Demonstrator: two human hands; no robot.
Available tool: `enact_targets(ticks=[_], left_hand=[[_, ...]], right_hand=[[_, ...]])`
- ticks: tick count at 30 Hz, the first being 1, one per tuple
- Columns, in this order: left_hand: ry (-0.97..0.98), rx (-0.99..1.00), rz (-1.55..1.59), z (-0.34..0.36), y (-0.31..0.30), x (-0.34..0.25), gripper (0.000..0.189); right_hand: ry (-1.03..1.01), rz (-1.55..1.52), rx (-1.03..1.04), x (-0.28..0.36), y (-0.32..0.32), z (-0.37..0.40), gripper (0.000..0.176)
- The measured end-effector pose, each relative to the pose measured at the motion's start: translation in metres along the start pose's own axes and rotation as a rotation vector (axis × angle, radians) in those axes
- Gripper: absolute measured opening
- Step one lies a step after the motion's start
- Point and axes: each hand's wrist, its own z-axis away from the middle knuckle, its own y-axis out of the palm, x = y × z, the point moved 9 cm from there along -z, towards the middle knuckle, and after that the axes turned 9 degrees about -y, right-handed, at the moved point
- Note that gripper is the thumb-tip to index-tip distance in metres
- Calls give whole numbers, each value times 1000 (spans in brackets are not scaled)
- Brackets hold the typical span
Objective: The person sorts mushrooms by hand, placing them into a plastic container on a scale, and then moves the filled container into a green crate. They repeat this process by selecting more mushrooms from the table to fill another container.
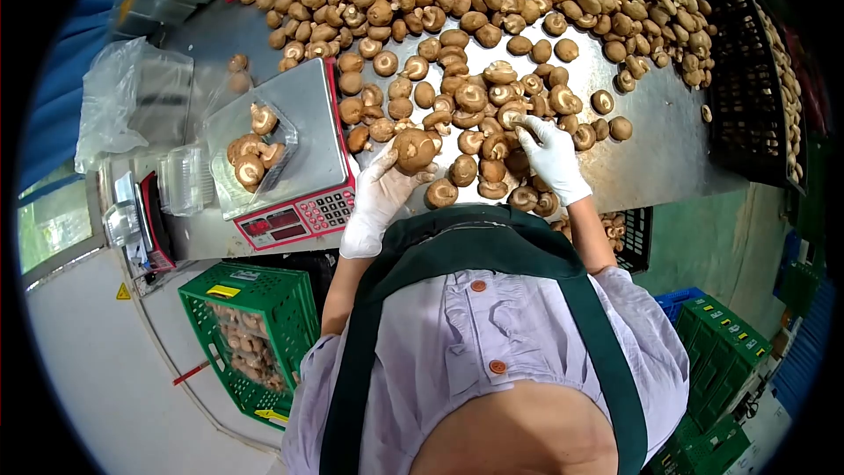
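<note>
A person in white gloves stands at a steel table [668, 167] heaped with brown shiitake mushrooms [492, 0]. A red-fronted weighing scale [294, 215] sits at the table's near edge.

Just right of the scale, the left hand [378, 198] curls its fingers around a large shiitake [413, 149] and holds it clear of the table. Farther right of the scale, the right hand [552, 157] bunches its fingertips on an upturned shiitake [512, 114] at the edge of the heap. Whether it is lifted cannot be told.

On the scale's platter, a clear plastic tray [230, 116] holds a few mushrooms. Stacked clear trays [182, 180] lie left of the scale, and a green crate [255, 334] of mushrooms stands on the floor below it. A black crate [747, 97] lies far to the scale's right.
</note>
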Motion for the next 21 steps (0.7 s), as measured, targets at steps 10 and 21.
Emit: enact_targets(ticks=[10,21], left_hand=[[299,-263,-725,-8,-17,-11,49],[180,-765,-1942,22,-9,-8,102]], right_hand=[[-2,33,-11,-10,0,-3,27],[403,106,-361,-172,-98,-58,61]])
